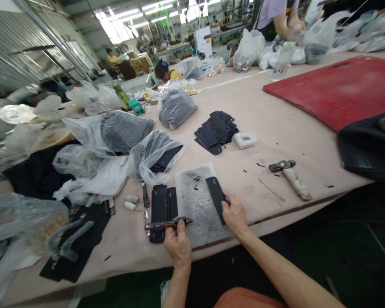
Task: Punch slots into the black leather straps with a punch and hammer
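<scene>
Pinning black strip [215, 194] on pad [194, 205], right hand [234, 214] fingers flat; left hand [178, 246] clenched round metal tool [167, 223]. Fingertip hold only, strip might skid.

Lower end of black strip [215, 192] hidden under right hand [234, 214]; co-worker [276, 15] cut by top edge; black bag [368, 149] cut off right.

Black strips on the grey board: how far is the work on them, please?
Done, probably: flat black strips lie stacked left of the grey board, and small black scraps dot it. In hand: the right hand presses one strip on the board; the left hand holds a slim metal tool. Left, it seems: the pile of black pieces farther back.
</scene>
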Demonstrator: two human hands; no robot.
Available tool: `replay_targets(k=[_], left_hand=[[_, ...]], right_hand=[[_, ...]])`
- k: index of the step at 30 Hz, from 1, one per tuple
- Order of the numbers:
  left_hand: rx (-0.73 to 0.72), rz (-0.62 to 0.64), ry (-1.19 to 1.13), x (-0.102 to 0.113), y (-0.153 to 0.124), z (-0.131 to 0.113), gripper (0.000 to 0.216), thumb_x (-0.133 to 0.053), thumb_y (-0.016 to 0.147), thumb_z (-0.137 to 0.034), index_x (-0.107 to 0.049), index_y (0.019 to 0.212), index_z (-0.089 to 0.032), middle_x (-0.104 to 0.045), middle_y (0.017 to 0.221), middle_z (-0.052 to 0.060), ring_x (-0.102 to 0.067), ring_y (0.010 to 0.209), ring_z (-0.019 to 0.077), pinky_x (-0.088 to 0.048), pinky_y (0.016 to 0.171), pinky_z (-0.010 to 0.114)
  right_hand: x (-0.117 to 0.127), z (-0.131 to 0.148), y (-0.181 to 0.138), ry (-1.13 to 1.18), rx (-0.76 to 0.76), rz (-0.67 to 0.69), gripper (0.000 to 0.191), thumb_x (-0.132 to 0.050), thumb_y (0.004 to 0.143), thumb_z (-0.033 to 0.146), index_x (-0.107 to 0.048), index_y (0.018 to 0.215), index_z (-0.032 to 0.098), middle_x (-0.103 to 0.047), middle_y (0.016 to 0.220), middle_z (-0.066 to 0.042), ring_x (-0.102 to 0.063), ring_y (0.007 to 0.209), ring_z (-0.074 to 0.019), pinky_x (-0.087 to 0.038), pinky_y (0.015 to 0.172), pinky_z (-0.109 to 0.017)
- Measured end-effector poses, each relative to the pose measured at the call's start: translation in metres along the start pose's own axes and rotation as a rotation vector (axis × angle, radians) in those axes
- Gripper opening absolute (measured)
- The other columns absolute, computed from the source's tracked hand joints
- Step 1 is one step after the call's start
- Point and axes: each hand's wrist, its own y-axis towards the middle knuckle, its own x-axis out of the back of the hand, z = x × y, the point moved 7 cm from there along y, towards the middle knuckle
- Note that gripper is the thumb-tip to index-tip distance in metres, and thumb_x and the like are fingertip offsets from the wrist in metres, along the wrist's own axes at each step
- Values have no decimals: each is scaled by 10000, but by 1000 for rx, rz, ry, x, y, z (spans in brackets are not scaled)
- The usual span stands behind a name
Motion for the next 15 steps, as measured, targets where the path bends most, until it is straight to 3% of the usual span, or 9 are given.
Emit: replay_targets(k=[7, 11, 15], left_hand=[[-42, 54, 6, -2, -5, -8, 351, -629, 792, -434, -713, 946, -130, -763, 875, 112, -721, 844, 269, -570, 776, 370], [-178, 68, 66, -6, -9, -35, 303, -609, 825, -407, -714, 960, -158, -759, 932, 98, -705, 941, 266, -534, 900, 388], [-325, 195, 37, -31, -9, -71, 255, -596, 851, -379, -715, 932, -169, -746, 943, 85, -690, 954, 249, -514, 928, 375]], right_hand=[[15, -6, -15, 3, 47, 106, 452, -456, 830, 229, -614, 1247, 156, -637, 932, -101, -602, 858, -240, -475, 831, -382], [24, -3, -20, 5, 39, 193, 532, -443, 782, 178, -590, 1291, 140, -642, 863, -73, -597, 795, -214, -475, 798, -347], [25, 5, -22, -29, 44, 333, 637, -438, 739, 131, -554, 1364, 169, -638, 784, -41, -579, 709, -193, -451, 752, -318]])
